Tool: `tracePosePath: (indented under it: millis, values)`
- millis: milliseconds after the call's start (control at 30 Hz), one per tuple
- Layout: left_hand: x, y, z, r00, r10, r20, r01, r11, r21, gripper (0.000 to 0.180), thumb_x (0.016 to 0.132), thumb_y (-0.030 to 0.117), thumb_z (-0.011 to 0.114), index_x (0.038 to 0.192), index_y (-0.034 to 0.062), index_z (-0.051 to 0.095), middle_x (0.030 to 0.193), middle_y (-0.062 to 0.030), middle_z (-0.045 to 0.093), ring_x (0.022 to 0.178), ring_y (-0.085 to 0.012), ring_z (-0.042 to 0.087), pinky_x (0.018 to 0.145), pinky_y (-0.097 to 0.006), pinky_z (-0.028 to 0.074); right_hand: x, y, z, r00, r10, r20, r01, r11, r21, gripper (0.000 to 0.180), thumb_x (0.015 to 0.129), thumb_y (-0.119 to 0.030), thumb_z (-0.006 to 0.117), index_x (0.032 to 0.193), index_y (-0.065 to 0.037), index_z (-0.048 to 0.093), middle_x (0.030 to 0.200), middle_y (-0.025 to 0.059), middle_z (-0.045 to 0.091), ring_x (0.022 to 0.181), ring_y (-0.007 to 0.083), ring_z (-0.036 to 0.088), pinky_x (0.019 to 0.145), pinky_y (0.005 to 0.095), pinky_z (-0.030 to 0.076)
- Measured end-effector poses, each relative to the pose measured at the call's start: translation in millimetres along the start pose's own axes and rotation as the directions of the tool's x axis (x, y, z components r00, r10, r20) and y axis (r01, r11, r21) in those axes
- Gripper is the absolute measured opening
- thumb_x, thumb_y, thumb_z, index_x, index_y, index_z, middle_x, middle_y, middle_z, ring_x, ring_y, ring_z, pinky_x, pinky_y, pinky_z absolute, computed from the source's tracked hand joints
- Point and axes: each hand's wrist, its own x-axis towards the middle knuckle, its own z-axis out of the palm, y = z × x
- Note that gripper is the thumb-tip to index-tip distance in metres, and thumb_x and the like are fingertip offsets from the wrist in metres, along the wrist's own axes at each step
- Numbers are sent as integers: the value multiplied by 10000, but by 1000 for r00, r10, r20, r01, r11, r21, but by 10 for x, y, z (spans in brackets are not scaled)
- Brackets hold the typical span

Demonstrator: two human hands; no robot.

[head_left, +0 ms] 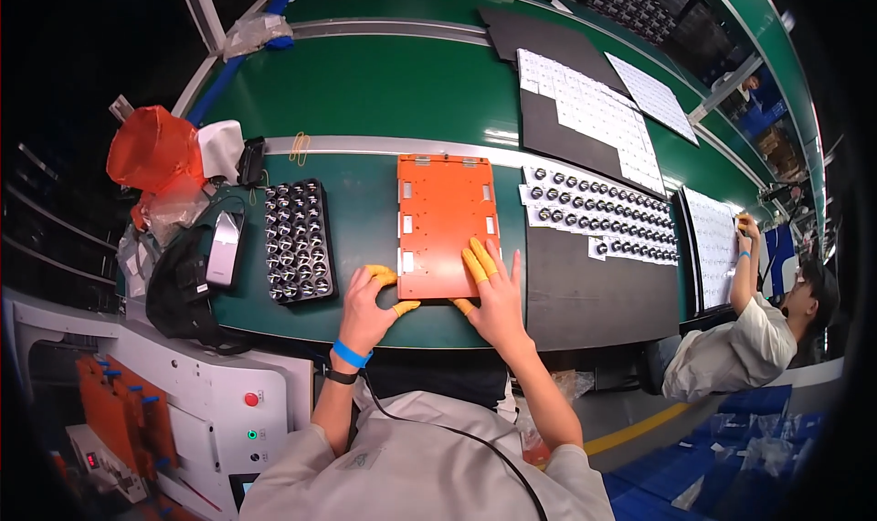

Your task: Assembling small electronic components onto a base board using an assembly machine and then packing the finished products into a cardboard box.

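A flat orange fixture plate [445, 215] with metal hinges along its far edge lies on the green bench in front of me. My left hand [365, 311], in yellow finger cots, holds its near left corner, fingertips at the left side and thumb at the front edge. Over the near right corner, my right hand [498, 306] lays its cot-covered fingers on the top face, with the thumb against the front edge. What is inside the plate is hidden. To its left stands a black tray [326, 284] of small, round, dark and silver parts.
Right of the plate, white cards [598, 212] carry rows of round black parts on a dark board [594, 306]. A power bank [224, 247], black bag [178, 293] and orange bag [151, 151] sit at left. A co-worker [740, 338] works at far right.
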Motion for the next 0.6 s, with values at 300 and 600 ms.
tracePosePath:
  millis: [300, 600]
  values:
    - [75, -135, -59, 996, 75, 51, -74, 997, -35, 459, 646, 217, 886, 942, -4, 614, 987, -133, 595, 961, -345, 571, 836, -432, 487, 33, -12, 125, 996, 20, -87, -17, 999, 32, 691, 685, -263, 847, 1303, -69, 607, 1404, 95, 561, 1381, 303, 443, 1163, 588, 215]
    - [31, -62, -45, 999, 41, 34, -40, 999, -32, 420, 626, 179, 883, 895, -22, 632, 959, -129, 590, 931, -338, 559, 813, -427, 482, -16, -19, 68, 990, -117, -74, 102, 978, -179, 580, 771, -239, 752, 1278, 2, 607, 1378, 153, 572, 1337, 300, 498, 1139, 533, 306]
